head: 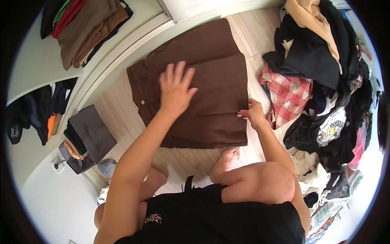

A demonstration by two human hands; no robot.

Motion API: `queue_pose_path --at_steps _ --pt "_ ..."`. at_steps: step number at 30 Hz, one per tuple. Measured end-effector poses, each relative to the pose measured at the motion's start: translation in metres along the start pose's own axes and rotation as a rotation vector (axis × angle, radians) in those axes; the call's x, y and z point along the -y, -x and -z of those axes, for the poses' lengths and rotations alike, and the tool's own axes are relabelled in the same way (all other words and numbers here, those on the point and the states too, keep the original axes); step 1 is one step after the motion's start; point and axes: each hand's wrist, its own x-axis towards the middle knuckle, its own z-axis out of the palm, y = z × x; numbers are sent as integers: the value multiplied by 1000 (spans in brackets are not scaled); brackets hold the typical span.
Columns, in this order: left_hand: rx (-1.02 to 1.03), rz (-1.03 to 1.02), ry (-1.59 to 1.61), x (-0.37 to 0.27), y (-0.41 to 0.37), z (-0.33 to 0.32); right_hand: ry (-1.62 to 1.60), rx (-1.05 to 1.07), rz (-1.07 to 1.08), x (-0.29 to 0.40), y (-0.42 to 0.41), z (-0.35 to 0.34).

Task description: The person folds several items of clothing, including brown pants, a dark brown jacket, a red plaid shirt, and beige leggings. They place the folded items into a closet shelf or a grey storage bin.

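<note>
A brown skirt lies spread out on the wood-look floor. Its waistband, with a round brass-coloured button, is on the left and its hem on the right. My left hand is over the middle of the skirt, fingers apart and holding nothing; whether the palm touches the cloth I cannot tell. At the right hem, my right hand pinches the edge of the cloth between thumb and fingers. Creases run across the fabric from near that hand.
Heaped clothes line the right side, including a red plaid garment. Folded clothes sit on a white shelf at upper left. A dark grey storage box holding folded cloth stands below it. My bare foot is near the skirt's lower edge.
</note>
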Motion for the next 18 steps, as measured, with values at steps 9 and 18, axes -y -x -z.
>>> queue_pose_path --at_steps 9,18 --pt "220 -26 48 -29 -32 -39 1020 -275 972 109 -4 -14" --pt "125 30 56 -23 -45 -36 830 28 953 132 -107 6"
